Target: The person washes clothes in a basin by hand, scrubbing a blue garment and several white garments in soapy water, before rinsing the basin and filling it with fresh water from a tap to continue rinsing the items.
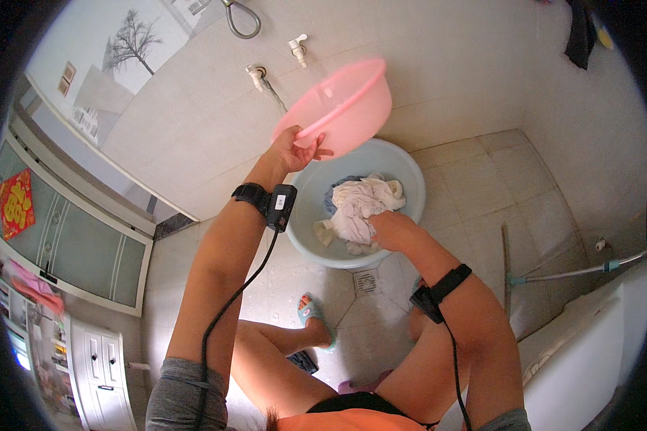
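My left hand point(300, 153) grips the rim of a pink plastic basin point(350, 116), which is tilted and raised over the far side of a larger pale blue basin point(418, 202). Inside the blue basin lies a heap of wet-looking white and cream cloth point(364, 202), with a blue-grey cloth point(334, 189) at its far left. My right hand point(391, 230) is on the near right part of the heap; its fingertips are partly hidden against the white cloth, so its grip is unclear. Both wrists wear black straps with cabled devices.
Two white taps point(298, 49) point(256, 78) and a metal hose point(242, 27) are on the wall ahead. A floor drain point(366, 282) lies just before the blue basin. At right stands a mop-like pole point(571, 273) beside a white tub-like fixture point(577, 355). A sliding glass door point(81, 231) is at left.
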Demonstrator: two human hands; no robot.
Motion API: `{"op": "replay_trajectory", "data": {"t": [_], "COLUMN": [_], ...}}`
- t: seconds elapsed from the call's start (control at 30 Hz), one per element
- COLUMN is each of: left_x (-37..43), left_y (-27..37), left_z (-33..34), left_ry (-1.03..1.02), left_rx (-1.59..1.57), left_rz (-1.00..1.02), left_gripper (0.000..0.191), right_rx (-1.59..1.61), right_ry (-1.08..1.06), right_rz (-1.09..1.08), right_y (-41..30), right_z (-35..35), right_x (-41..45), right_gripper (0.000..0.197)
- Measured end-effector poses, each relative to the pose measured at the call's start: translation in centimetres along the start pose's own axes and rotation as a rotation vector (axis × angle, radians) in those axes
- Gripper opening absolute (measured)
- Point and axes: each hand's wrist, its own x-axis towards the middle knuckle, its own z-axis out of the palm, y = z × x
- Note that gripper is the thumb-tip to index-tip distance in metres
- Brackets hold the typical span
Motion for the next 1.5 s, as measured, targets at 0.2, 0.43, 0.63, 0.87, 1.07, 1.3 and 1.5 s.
{"op": "replay_trajectory", "data": {"t": [0.2,0.43,0.63,0.87,1.07,1.3,1.5], "left_x": [-2.5,-8.4,-19.5,-23.5,-20.1,-28.1,-29.1], "left_y": [0.7,2.6,1.6,2.6,-4.0,-11.9,-15.0], "left_z": [-1.8,-9.8,-22.4,-33.5,-37.2,-46.2,-56.3], "left_ry": [0.075,0.359,0.328,0.505,0.348,0.604,0.621], "left_rx": [-0.027,-0.106,0.147,0.165,-0.448,-0.443,-0.218], "left_rz": [-0.016,0.143,0.506,0.678,0.497,0.492,0.801], "left_gripper": [0.071,0.062,0.036,0.032,0.041,0.045,0.027], "right_rx": [-0.027,-0.031,-0.045,-0.033,0.057,0.052,0.030], "right_ry": [-0.016,-0.034,-0.080,-0.123,-0.200,-0.274,-0.333], "right_rz": [-0.023,-0.055,-0.070,-0.085,0.072,-0.029,0.057], "right_y": [0.7,-0.3,-0.3,0.0,-0.4,0.4,-2.5], "right_z": [1.4,1.8,1.8,2.5,1.9,3.0,3.7], "right_x": [1.7,1.8,1.6,1.8,1.7,2.1,2.5], "right_gripper": [0.031,0.039,0.040,0.041,0.042,0.043,0.043]}}
